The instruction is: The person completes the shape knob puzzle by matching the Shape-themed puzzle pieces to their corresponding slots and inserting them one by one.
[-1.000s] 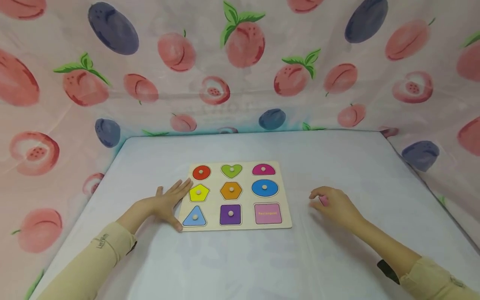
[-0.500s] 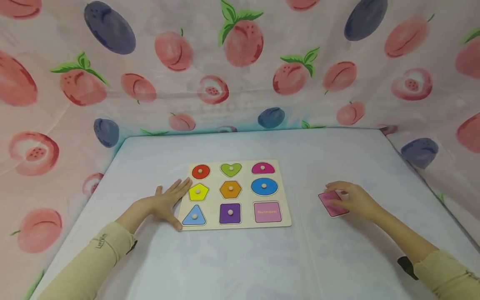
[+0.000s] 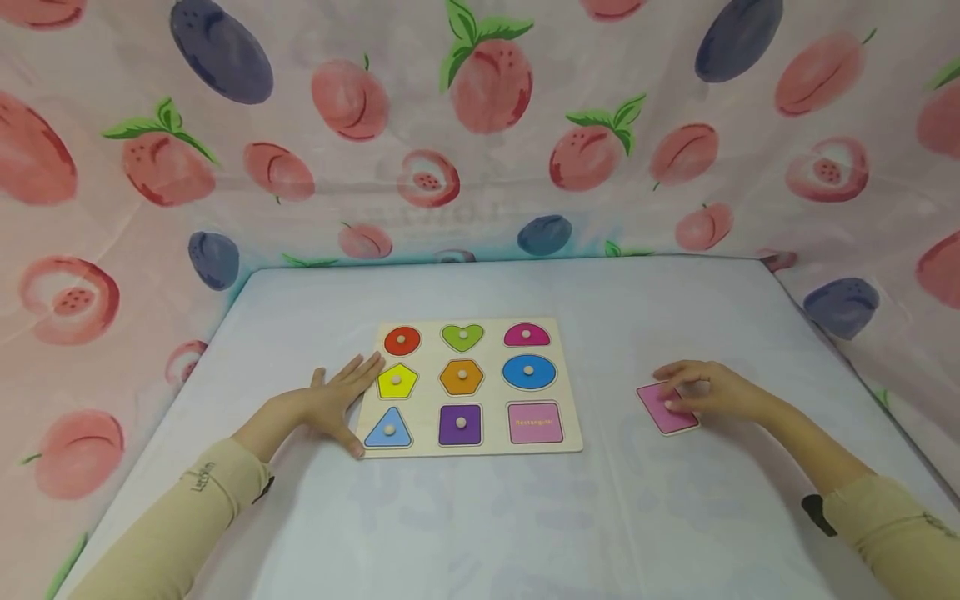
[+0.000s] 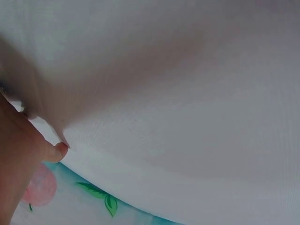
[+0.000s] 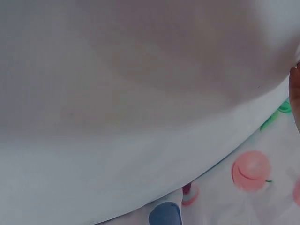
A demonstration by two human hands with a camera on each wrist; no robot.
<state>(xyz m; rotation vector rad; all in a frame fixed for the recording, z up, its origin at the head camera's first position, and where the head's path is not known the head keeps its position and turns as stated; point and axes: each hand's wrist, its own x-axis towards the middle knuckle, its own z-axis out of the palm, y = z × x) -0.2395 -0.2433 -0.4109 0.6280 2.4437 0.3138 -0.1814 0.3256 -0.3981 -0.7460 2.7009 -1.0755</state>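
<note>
In the head view, my left hand (image 3: 336, 406) lies spread at the left edge of a wooden shape puzzle board (image 3: 495, 454), thumb at its near corner and fingertips beside the yellow pentagon (image 3: 392, 387). The pink rectangular puzzle piece (image 3: 652, 402) rests on the table, right of the board. Over it, my right hand (image 3: 705, 392) has thumb and fingers curled together at its middle, where they hide its knob. A printed pink rectangle recess (image 3: 536, 435) shows at the board's near right corner. The left wrist view catches only part of my left hand (image 4: 28, 154).
Other knobbed pieces sit in the board, among them a purple square (image 3: 450, 437), a blue oval (image 3: 517, 379) and an orange hexagon (image 3: 452, 379). A white cloth (image 3: 480, 533) covers the table. A fruit-patterned curtain (image 3: 300, 225) stands behind and at both sides.
My right hand has moved right, away from the board, and brought the pink rectangular piece from edge-on to flat on the table. My left hand keeps its place.
</note>
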